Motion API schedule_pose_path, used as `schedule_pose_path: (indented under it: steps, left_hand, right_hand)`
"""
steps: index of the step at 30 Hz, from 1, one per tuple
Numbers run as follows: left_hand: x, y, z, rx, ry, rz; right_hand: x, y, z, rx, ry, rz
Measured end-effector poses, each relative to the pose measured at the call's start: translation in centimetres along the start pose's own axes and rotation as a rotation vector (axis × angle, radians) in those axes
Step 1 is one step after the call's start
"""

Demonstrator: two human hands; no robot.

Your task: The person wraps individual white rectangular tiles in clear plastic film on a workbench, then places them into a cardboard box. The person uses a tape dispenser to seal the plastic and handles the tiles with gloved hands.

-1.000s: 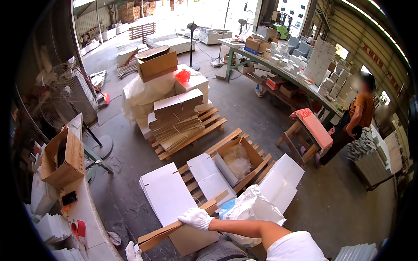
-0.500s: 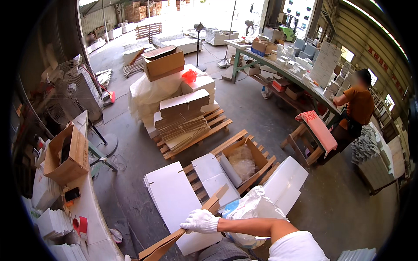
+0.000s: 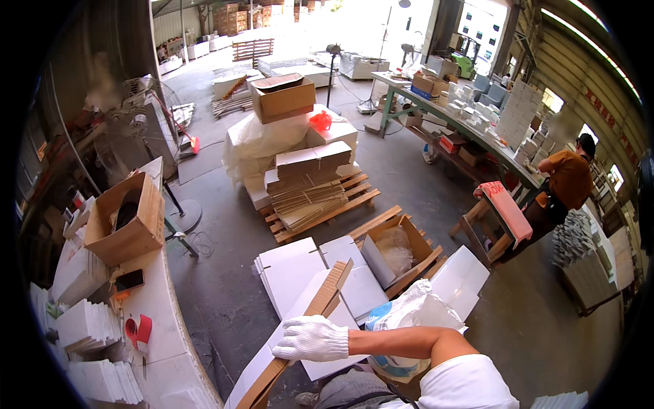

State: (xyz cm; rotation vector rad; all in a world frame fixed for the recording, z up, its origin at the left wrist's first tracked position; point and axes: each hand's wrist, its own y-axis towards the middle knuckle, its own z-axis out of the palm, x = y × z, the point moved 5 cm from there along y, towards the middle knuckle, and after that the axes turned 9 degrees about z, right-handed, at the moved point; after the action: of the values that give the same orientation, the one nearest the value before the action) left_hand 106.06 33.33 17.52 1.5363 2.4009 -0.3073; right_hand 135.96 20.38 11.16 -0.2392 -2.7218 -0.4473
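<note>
My right hand (image 3: 313, 339), in a white knitted glove, is closed over the upper edge of a flat folded carton (image 3: 332, 285). The carton is brown along its edges and white on its outer face, and it slants from the lower edge up to the right. My left hand is out of view. Beneath the held carton lies a stack of flat white cartons (image 3: 291, 267). Just right of my forearm stands a white and blue plastic sack (image 3: 415, 310), its top crumpled open.
At left, a worktable (image 3: 160, 307) bears an open cardboard box (image 3: 126, 221), a phone (image 3: 129, 280) and a red tape roll (image 3: 139, 330). Ahead, a wooden pallet (image 3: 364, 194) carries stacked cartons. A co-worker (image 3: 571, 174) stands at the long bench on the right.
The held carton has tilted, so its white face now shows. My right hand stays gripped on its edge. The view has swung left, shifting the surroundings rightward.
</note>
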Motion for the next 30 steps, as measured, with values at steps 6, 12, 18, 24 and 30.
schedule_pose_path:
  steps: [6, 12, 18, 24, 30]
  left_hand:
    - [9.9, -9.1, -6.9, -0.108, 0.252, -0.097]
    - [14.5, -19.9, -10.0, -0.201, 0.349, -0.282]
    - [13.1, -32.0, -12.8, -0.088, 0.428, -0.764]
    - [13.1, -31.7, -11.9, -0.207, 0.423, -0.757]
    - [20.6, -30.2, -4.7, -0.182, 0.227, -0.893]
  right_hand:
    - [12.4, 9.6, -2.0, 0.070, -0.088, -0.275]
    - [23.8, 15.1, 2.9, 0.016, 0.037, -0.457]
    - [37.5, 18.5, 9.4, 0.208, 0.227, -0.835]
    - [47.2, 18.8, 17.3, 0.336, 0.254, -1.101]
    - [51.0, 17.6, 24.0, 0.458, 0.205, -1.194]
